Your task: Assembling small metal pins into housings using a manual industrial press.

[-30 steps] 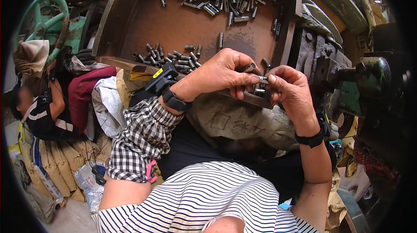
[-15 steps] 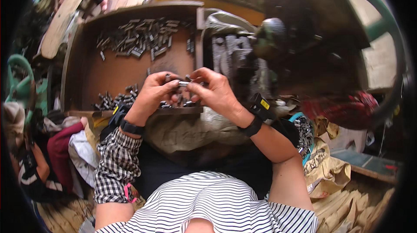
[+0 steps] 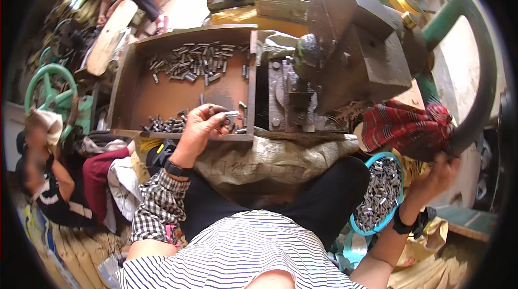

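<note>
A shallow brown tray [image 3: 178,92] holds short metal sleeves in two main groups: a broad, jumbled pile [image 3: 194,61] toward its far side and a smaller heap [image 3: 166,123] along its near side. At the right, a blue basin [image 3: 362,231] is filled with small metal pieces, and a wooden box [image 3: 283,4] at the far side holds more. The hands are well apart. The left hand [image 3: 198,130] pinches one metal sleeve [image 3: 232,114] between thumb and fingers, above the tray's near right part; its long axis runs roughly left to right, the free end pointing right. The right hand [image 3: 440,178], blurred, is by the near rim of a green handwheel [image 3: 442,25], just beside a red plaid cloth [image 3: 404,127]; whether it grips the rim cannot be told.
</note>
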The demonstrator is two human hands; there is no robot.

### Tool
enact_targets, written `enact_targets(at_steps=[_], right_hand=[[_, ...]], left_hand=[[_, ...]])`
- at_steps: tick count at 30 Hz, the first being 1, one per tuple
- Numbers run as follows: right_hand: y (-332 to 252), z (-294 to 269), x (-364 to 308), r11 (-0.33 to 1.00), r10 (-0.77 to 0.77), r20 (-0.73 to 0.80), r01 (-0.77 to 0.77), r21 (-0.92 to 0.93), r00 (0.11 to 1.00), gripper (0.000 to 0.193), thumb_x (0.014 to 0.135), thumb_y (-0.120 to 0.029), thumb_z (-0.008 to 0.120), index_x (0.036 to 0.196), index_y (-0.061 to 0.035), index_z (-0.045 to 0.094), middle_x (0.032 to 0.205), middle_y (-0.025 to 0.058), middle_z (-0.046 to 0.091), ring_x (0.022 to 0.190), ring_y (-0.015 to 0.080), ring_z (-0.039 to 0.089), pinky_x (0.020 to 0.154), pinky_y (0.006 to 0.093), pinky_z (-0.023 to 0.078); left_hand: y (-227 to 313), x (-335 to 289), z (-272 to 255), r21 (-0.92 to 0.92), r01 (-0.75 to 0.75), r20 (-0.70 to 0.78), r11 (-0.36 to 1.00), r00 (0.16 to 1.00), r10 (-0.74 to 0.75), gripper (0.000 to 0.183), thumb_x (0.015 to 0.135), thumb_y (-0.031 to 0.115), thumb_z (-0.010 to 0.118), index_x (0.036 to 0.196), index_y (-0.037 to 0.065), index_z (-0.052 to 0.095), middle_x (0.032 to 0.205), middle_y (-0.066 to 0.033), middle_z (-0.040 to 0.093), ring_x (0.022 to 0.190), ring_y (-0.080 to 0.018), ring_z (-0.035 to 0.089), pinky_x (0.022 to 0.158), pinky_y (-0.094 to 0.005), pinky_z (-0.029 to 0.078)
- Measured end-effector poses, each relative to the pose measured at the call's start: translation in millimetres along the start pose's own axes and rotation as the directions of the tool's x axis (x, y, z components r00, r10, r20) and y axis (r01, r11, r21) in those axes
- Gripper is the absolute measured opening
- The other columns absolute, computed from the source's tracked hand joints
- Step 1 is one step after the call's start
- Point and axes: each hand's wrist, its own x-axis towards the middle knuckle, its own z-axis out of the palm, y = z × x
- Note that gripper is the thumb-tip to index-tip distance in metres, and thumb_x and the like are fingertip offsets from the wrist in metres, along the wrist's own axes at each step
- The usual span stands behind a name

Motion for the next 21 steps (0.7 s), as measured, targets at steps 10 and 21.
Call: enact_targets(at_steps=[10, 21], right_hand=[[28, 51, -13, 0.892, 0.034, -0.153, 0.039, 0.451, 0.988, 0.041, 0.083, -0.013, 0.065, 0.118, 0.0052, 0.052, 0.116, 0.0129, 0.057, 0.102, 0.0199, 0.056, 0.087, 0.0340, 0.046], [-17, -34, 93, 0.987, -0.122, 0.156, 0.136, -0.080, 0.980, 0.035, 0.092, -0.009, 0.040, 0.118, 0.0071, 0.055, 0.128, 0.0181, 0.051, 0.113, 0.0274, 0.053, 0.098, 0.0369, 0.041]], left_hand=[[-6, 23, 49, -0.037, 0.003, 0.101, 0.999, 0.995, 0.001, 0.016, 0.088, 0.009, 0.059, 0.100, -0.002, 0.056, 0.080, -0.0078, 0.062, 0.063, -0.0114, 0.061, 0.052, -0.0209, 0.050], [-32, 121, 77, -0.022, -0.038, 0.169, 0.999, 0.985, 0.041, 0.016, 0.089, 0.013, 0.059, 0.097, -0.001, 0.055, 0.086, -0.0068, 0.062, 0.070, -0.0135, 0.066, 0.056, -0.0213, 0.054]])
